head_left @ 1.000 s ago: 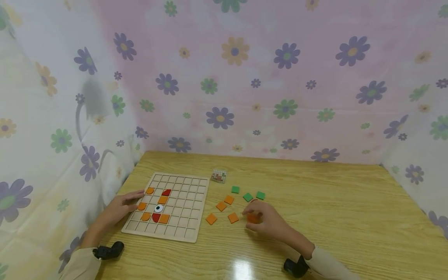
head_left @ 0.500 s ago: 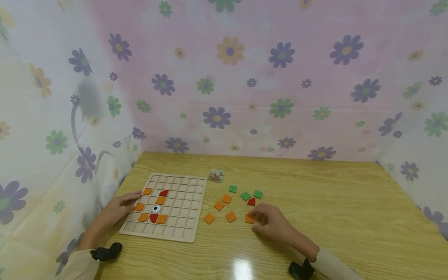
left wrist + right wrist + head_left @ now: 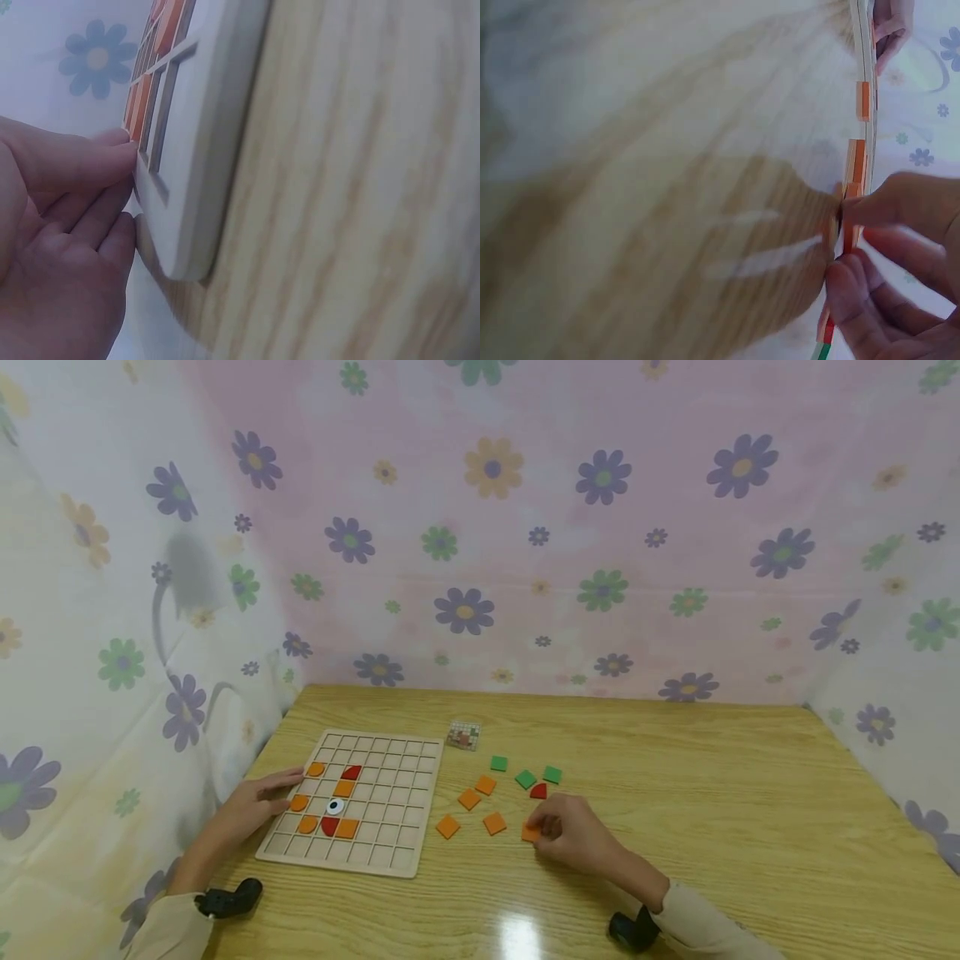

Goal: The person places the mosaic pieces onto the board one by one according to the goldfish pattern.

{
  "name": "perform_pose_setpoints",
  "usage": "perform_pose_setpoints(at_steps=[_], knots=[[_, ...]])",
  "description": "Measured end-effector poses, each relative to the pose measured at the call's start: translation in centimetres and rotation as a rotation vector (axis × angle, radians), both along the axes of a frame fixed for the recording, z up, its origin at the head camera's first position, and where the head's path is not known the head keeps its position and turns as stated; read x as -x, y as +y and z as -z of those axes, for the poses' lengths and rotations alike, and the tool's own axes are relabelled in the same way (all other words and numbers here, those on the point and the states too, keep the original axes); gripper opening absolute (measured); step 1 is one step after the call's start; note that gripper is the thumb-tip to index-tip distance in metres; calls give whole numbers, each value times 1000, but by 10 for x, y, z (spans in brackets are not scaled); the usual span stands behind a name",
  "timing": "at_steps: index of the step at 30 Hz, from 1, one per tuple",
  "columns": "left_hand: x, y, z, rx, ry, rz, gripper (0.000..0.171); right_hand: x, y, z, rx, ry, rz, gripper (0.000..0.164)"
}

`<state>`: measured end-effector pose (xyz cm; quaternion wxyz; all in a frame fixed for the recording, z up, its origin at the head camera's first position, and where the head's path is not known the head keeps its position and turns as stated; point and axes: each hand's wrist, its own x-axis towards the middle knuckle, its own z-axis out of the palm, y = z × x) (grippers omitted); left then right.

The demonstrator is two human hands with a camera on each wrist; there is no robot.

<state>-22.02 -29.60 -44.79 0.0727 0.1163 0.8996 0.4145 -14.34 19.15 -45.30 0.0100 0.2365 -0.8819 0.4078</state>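
Pinched between thumb and fingertips of the right hand (image 3: pixel 576 837): orange tile (image 3: pixel 529 832), right of the grid board (image 3: pixel 397 793); hard to tell whether touching the worktop (image 3: pixel 675 777) or lifted just above. Thin and edge-on in the right wrist view; from above, partly hidden by fingers, in the head view. Shown closely only in the left wrist view: thick rim and rounded corner of the board, with fingers of the left hand (image 3: pixel 253 803), loosely extended, resting at its left edge.

Flat and plain orange for the tile; pale wood with raised lines for the board, with inset pieces (image 3: pixel 346 829) in orange, red and white.

Near the board's right edge, four loose orange tiles (image 3: pixel 469 799); beyond the right hand, red quarter piece (image 3: pixel 538 791) and green tiles (image 3: pixel 526 779). To the right, broad open worktop.
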Motion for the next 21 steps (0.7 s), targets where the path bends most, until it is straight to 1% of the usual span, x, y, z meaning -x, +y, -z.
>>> perform_pose_setpoints(at_steps=[3, 6, 10, 16, 21], knots=[[-1, 1, -1, 8, 6, -6, 45, 0, -2, -1, 11, 10, -22, 23], [-1, 1, -1, 5, 14, -5, 45, 0, -2, -2, 45, -6, -47, 20], [-1, -1, 0, 0, 13, -6, 44, 1, -6, -1, 52, -34, -60, 19], [-1, -2, 1, 2, 14, 1, 44, 5, -17, -4, 65, -8, -80, 20], [0, -2, 1, -3, 11, 7, 45, 10, -30, -8, 78, -7, -102, 19]])
